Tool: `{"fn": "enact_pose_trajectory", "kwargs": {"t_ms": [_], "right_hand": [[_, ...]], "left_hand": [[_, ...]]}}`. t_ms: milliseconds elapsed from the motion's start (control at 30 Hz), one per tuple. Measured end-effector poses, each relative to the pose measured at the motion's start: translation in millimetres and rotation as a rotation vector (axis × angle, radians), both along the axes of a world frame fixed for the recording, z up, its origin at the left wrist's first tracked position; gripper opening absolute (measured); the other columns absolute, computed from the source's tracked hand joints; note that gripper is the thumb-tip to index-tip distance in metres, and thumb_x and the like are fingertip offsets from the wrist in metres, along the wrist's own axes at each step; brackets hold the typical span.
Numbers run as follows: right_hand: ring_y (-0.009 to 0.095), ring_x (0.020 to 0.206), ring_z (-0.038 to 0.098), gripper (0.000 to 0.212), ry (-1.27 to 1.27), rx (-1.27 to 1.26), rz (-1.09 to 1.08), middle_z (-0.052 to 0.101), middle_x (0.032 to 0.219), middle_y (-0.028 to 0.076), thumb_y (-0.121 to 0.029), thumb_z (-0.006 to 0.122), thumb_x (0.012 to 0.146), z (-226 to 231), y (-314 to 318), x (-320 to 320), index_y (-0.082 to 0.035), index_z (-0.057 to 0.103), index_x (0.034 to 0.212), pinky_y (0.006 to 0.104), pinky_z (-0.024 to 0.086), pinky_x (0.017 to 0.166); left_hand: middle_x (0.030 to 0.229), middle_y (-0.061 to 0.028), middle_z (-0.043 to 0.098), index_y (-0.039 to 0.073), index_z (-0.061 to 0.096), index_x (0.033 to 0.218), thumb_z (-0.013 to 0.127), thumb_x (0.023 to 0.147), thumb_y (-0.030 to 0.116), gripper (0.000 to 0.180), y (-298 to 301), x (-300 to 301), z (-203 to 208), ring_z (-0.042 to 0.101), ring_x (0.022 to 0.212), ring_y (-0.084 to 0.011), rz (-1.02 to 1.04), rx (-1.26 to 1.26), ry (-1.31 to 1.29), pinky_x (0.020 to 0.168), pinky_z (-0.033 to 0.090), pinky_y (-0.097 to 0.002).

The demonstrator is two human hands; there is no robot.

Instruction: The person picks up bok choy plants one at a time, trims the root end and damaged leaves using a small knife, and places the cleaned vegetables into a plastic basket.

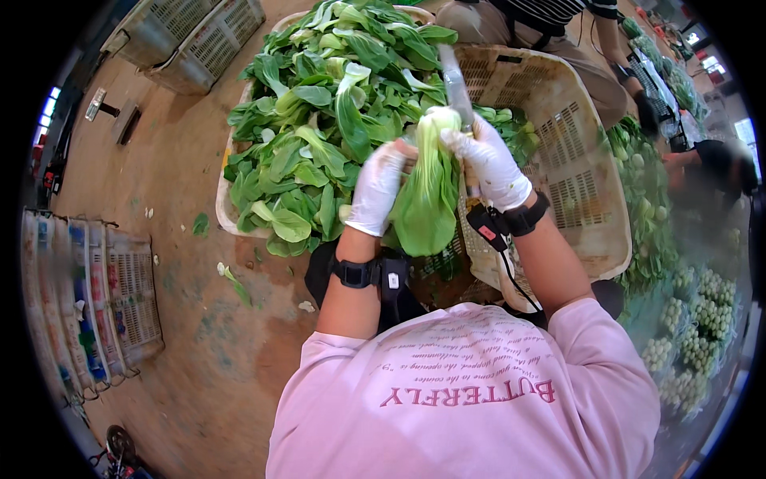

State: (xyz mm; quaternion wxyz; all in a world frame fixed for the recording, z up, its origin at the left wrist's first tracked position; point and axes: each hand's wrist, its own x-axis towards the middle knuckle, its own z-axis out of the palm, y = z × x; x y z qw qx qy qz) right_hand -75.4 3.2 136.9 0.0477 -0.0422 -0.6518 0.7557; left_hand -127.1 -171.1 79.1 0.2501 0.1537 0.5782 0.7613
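A head of bok choy [427, 203] hangs between my hands, its pale root end up and its green leaves down. My left hand [377, 191], in a white glove, is closed on its left side, with some fingers hidden behind it. My right hand [496, 166], also gloved, is wrapped round a knife [454, 78] whose blade points up and away beside the root end. The right thumb touches the pale stalk. Beyond my hands, a heap of loose bok choy leaves [319, 104] fills a crate [226, 203].
A tall pale plastic crate [594, 136] stands at the right. Bunched greens [638, 191] lie beyond it. More crates stand at upper left [199, 48] and lower left [132, 295]. Fallen leaf scraps [237, 287] lie on the brown floor. Another person [550, 32] sits across from me.
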Motion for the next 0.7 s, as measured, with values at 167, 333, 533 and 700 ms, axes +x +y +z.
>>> {"fn": "enact_pose_trajectory", "kwargs": {"t_ms": [167,333,533,700], "right_hand": [[0.009,0.088,0.059,0.036,0.016,-0.113,-0.096,0.062,0.098,0.003,-0.019,0.072,0.084,3.8,7.6,-0.4,-0.003,0.055,0.112,0.0236,0.048,0.076],[0.011,0.088,0.06,0.035,-0.01,-0.084,-0.178,0.063,0.097,0.004,-0.019,0.072,0.084,-12.4,24.0,0.6,-0.002,0.056,0.11,0.0248,0.049,0.077],[0.012,0.085,0.061,0.032,0.019,-0.094,-0.476,0.064,0.096,0.005,-0.022,0.071,0.084,-26.4,85.7,53.5,-0.002,0.06,0.106,0.0266,0.05,0.076],[0.015,0.08,0.062,0.029,-0.203,0.132,-0.741,0.064,0.089,0.003,-0.027,0.067,0.087,-29.4,266.5,154.0,-0.005,0.062,0.106,0.0314,0.051,0.074]], "left_hand": [[0.074,0.0053,0.05,0.006,0.058,0.083,0.054,0.097,0.03,0.028,-5.4,3.6,5.2,0.044,0.069,-0.0049,-0.082,-0.037,0.136,0.065,0.038,-0.021],[0.076,0.0051,0.05,0.005,0.057,0.088,0.055,0.095,0.02,0.017,3.9,12.5,19.7,0.043,0.071,-0.0052,-0.139,-0.171,0.197,0.065,0.037,-0.0203],[0.068,0.0034,0.046,0.006,0.052,0.08,0.052,0.095,0.022,0.021,-4.6,13.2,26.6,0.039,0.06,-0.0065,-0.448,-0.106,0.106,0.055,0.031,-0.021],[0.069,0.0055,0.041,0.008,0.051,0.08,0.052,0.097,0.026,0.024,-3.3,10.0,15.3,0.036,0.059,-0.0045,-0.091,-0.171,0.123,0.052,0.026,-0.0206]]}}
